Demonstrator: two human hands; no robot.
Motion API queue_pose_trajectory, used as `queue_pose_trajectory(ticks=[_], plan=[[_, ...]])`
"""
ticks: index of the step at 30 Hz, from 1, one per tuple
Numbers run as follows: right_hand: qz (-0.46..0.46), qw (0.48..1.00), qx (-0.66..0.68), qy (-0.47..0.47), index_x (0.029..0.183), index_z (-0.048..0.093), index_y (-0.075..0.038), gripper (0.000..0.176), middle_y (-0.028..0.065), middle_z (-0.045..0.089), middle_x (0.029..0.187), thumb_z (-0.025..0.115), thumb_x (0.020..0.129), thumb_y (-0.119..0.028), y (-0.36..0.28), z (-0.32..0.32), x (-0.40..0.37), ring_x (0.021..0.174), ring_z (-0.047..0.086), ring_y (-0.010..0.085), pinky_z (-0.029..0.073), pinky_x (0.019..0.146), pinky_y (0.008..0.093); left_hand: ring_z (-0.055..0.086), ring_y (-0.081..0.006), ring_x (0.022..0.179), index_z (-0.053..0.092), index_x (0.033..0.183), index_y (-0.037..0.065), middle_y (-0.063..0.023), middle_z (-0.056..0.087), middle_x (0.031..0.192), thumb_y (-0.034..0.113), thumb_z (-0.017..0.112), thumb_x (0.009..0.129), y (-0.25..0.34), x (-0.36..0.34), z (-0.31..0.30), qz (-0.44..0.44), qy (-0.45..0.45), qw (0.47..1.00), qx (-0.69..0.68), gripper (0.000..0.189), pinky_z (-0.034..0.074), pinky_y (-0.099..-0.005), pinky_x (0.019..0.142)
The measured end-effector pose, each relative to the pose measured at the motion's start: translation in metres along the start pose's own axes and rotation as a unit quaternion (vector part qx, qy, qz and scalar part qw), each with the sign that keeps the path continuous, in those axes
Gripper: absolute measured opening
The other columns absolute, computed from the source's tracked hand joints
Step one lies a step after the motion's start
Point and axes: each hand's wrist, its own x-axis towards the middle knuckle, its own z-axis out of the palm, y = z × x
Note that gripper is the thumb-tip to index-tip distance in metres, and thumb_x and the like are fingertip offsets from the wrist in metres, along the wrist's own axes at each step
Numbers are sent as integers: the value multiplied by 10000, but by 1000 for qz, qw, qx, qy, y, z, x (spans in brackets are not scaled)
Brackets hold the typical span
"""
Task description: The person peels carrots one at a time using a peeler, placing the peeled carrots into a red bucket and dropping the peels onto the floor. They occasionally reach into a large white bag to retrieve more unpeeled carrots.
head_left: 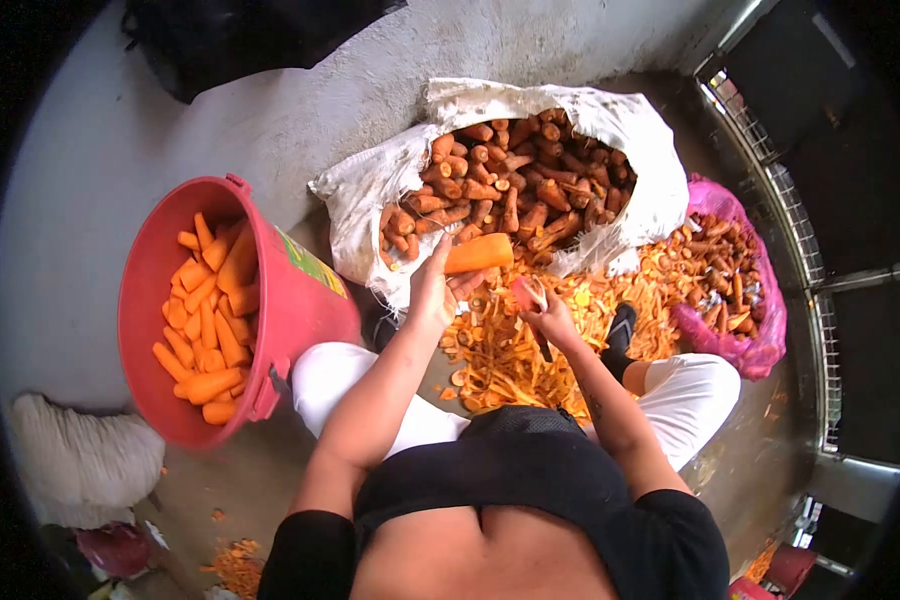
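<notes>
My left hand (438, 287) is closed around a thick peeled carrot (479, 254), bright orange, lying sideways in front of the white sack. To its right, my right hand (550, 316) grips a small peeler (528, 294) with a reddish part, held a little apart from the carrot. Orange peelings (515, 360) are heaped on the floor below both hands. Behind them, a torn white sack (650, 150) lies open, with many unpeeled carrots (530, 185) inside.
At the left a red bucket (305, 300) holds peeled carrots (210, 320). A pink bag (760, 290) of carrot pieces stands at the right, near a metal grating (805, 240). A pale sack (85, 460) lies at the lower left.
</notes>
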Motion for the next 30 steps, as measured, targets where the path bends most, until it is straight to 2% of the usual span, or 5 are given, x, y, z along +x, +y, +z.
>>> queue_pose_trajectory(ticks=[4, 9, 20, 26, 30], plan=[[-51, 957, 284, 17, 1375, 400, -11, 600, 2, 592, 797, 656, 834, -60, -49, -29, -36, 623, 493, 71, 401, 561, 237, 676, -242, 770, 518, 1133, -18, -169, 630, 986, 396, 615, 883, -12, -9, 0, -13, -22, 1000, 16, 493, 590, -300, 612], [-67, 955, 271, 95, 1045, 647, -13, 223, -16, 603, 750, 657, 831, -77, -59, -39, -55, 591, 504, 61, 385, 534, 216, 669, -199, 693, 535, 1099, -1, -132, 640, 876, 430, 635, 861, -25, -18, -7, -60, -50, 997, 10, 503, 578, -263, 549], [-47, 876, 478, -43, 1183, 524, -7, 344, 101, 679, 803, 588, 877, -153, -87, -61, -102, 356, 349, 28, 245, 313, 200, 647, -190, 858, 494, 1221, 22, -108, 632, 1009, 326, 653, 857, -12, -72, -25, -93, -307, 944, -72, 500, 569, -333, 728], [-110, 957, 268, 31, 1038, 557, -70, 299, -51, 473, 655, 692, 778, -14, -89, -55, -110, 503, 403, 53, 329, 486, 195, 627, -224, 922, 488, 1225, -18, -119, 621, 1036, 189, 602, 870, -7, -84, -26, -118, -400, 908, -40, 426, 509, -377, 829], [-177, 964, 194, 46, 1066, 472, -19, 307, 64, 604, 844, 623, 798, -27, -64, -44, -101, 616, 554, 108, 440, 592, 246, 623, -179, 862, 531, 1161, -23, -116, 612, 985, 247, 681, 789, -12, -79, -26, 38, -312, 918, 240, 483, 530, -311, 750]])
